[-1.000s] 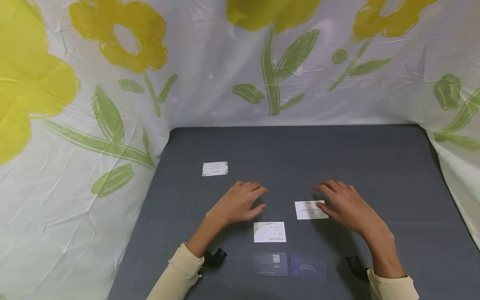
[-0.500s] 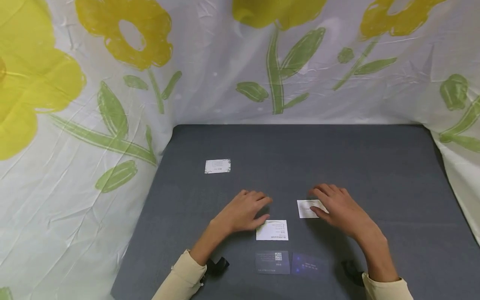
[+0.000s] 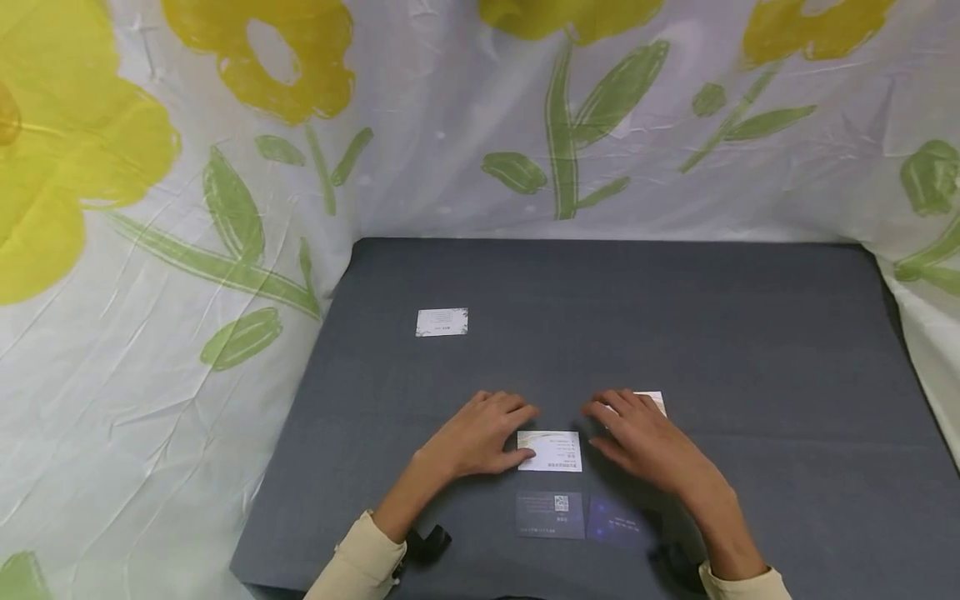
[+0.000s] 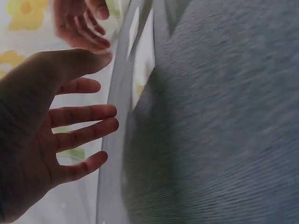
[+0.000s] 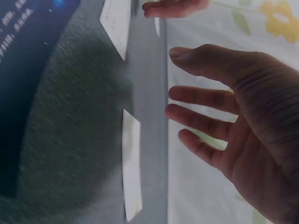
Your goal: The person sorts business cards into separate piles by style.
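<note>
My left hand hovers over the table at the left edge of a white business card with a yellow curve and dark print. Its thumb overlaps that card's corner in the head view, and the left wrist view shows its fingers spread with nothing in them. Opposite it, my right hand is held above another white card, covering most of it in the head view. Relaxed, spread fingers with nothing between them show in the right wrist view, where that white card lies below the hand.
Two dark blue cards lie side by side nearer the body, one with a QR code, the other a dark card with light print. A white card with leafy corners lies farther back on the grey tabletop. A flowered curtain surrounds it.
My right hand has moved left across the white card toward the middle card. My left hand has come slightly lower in view, its thumb now over that middle card's edge. The cards keep their arrangement.
</note>
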Demonstrator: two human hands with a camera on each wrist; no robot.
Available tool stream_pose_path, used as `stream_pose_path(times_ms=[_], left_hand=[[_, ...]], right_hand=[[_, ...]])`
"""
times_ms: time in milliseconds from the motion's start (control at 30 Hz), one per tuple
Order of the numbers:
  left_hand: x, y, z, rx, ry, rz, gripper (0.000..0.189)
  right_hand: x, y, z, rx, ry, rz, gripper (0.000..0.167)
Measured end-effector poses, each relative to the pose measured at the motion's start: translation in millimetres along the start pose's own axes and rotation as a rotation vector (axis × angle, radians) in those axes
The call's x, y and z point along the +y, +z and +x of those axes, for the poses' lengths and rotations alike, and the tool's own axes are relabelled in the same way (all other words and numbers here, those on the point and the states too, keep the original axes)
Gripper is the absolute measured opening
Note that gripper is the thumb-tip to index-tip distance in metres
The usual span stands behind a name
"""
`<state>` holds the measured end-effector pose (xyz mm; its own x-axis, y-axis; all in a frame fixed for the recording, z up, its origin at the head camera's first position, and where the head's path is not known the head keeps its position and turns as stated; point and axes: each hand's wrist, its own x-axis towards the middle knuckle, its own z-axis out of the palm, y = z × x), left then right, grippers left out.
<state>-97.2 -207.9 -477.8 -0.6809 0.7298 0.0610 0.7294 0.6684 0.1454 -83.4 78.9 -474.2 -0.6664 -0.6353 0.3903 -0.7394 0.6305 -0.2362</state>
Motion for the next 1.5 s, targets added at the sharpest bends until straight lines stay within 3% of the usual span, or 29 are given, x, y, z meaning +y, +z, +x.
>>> stream_pose_path(times_ms=[167, 367, 567, 700, 833, 933, 1200, 1333, 1500], left_hand=[[3.9, 3.6, -0.5, -0.070, 0.011, -0.019, 0.066], [5.1, 3.8, 3.1, -0.077, 0.045, -0.002, 0.064], [4.6, 3.3, 6.8, -0.099, 0.041, -0.015, 0.060], [4.8, 5.2, 9.2, -0.102, 0.044, -0.042, 0.058], [5.5, 5.2, 11.0, -0.056, 0.091, -0.039, 0.057], [6.1, -6.3, 15.8, -0.017, 0.130, -0.025, 0.054], [13.5, -63.5, 36.0, 0.039, 0.201, 0.008, 0.051], [15.9, -76.4, 40.2, 0.042, 0.219, 0.014, 0.050], [16.5, -80.4, 42.2, 0.039, 0.210, 0.005, 0.050]], right_hand=[[-6, 10, 3.2, -0.066, -0.047, -0.005, 0.060], [-14, 20, 6.5, -0.141, -0.073, -0.007, 0.069], [-16, 19, 9.5, -0.135, -0.059, 0.008, 0.076], [-16, 17, 8.1, -0.173, -0.020, 0.020, 0.079], [-15, 9, 7.1, -0.210, 0.026, 0.064, 0.082], [-15, -5, 10.4, -0.176, 0.021, 0.076, 0.084], [-14, -59, 18.6, -0.115, 0.005, 0.045, 0.085], [-13, -73, 20.4, -0.067, -0.044, 0.015, 0.084], [-12, -76, 20.9, -0.046, -0.073, -0.015, 0.085]])
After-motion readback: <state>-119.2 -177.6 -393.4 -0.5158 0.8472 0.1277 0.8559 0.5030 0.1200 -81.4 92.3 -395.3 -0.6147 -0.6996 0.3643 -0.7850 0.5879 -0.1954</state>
